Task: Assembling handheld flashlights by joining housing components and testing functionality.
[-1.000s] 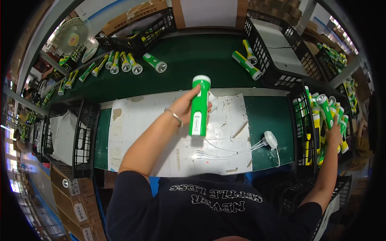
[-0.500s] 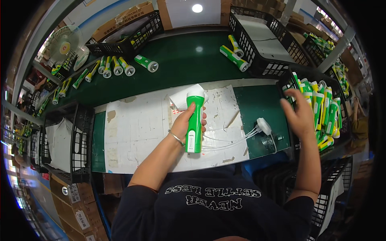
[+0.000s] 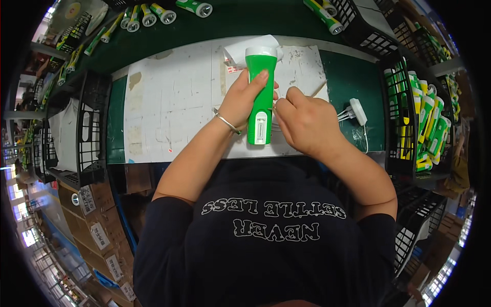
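My left hand (image 3: 245, 97) is wrapped round the barrel of a green flashlight (image 3: 264, 92), its white head pointing away from me and a white switch panel facing up near its tail. Close against the flashlight's right side is my right hand (image 3: 306, 120), with finger and thumb pinched together. What they hold, if anything, is hidden. Thin white cables run from a white multi-port charger block (image 3: 358, 111) toward that hand. Beyond the flashlight head lies a curled sheet of white paper (image 3: 238, 51).
A white worn board (image 3: 169, 107) covers the green table. The black crate (image 3: 394, 115) at right is full of green and yellow flashlights (image 3: 429, 120). Another black crate (image 3: 87, 133) with paper stands at left. Several flashlights (image 3: 163, 15) lie along the far side.
My right hand has come from beside the right crate to the flashlight's side, its fingers closing. The view has tilted lower. My left hand keeps its grip on the flashlight.
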### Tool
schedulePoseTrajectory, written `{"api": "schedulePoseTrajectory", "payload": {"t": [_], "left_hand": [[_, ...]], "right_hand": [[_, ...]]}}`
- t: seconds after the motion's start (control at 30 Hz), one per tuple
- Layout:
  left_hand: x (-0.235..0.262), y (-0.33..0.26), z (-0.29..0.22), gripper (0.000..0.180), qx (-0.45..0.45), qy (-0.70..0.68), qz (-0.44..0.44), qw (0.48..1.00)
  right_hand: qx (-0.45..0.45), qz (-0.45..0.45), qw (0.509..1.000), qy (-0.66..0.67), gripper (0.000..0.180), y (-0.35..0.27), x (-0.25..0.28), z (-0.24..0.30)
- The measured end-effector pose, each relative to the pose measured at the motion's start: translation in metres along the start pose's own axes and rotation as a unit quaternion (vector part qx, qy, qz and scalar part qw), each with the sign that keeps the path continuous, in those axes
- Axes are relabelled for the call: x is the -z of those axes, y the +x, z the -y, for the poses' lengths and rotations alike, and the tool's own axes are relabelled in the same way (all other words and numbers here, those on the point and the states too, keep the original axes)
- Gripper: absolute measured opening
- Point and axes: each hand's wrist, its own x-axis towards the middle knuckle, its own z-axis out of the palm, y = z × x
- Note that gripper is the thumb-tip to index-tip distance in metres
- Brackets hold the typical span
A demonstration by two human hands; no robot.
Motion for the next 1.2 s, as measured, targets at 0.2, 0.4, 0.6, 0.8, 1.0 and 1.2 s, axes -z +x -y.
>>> {"api": "schedulePoseTrajectory", "payload": {"t": [0.2, 0.4, 0.6, 0.8, 1.0, 1.2], "left_hand": [[0.008, -0.001, 0.015, 0.050, -0.014, 0.028, -0.044, 0.999], [0.031, 0.004, -0.001, 0.060, -0.020, -0.056, -0.056, 0.997], [0.014, -0.011, 0.003, 0.031, -0.003, -0.086, 0.019, 0.996], [0.018, -0.020, -0.001, 0.035, 0.017, 0.071, -0.015, 0.997], [0.020, -0.029, -0.007, 0.045, -0.064, 0.386, 0.056, 0.919], [0.031, -0.048, -0.047, 0.045, -0.062, 0.660, 0.125, 0.738]], "right_hand": [[0.055, 0.032, 0.998, 0.029, 0.015, -0.010, -0.014, 0.010], [0.174, 0.030, 0.969, 0.173, 0.026, -0.034, -0.014, 0.030], [-0.137, -0.055, 0.953, 0.264, 0.034, 0.009, -0.030, 0.008], [-0.220, -0.061, 0.895, 0.384, 0.035, 0.004, -0.031, -0.028], [-0.244, 0.069, 0.870, 0.422, 0.034, 0.019, -0.005, -0.044], [-0.204, 0.200, 0.817, 0.500, 0.060, 0.016, 0.001, -0.053]]}}
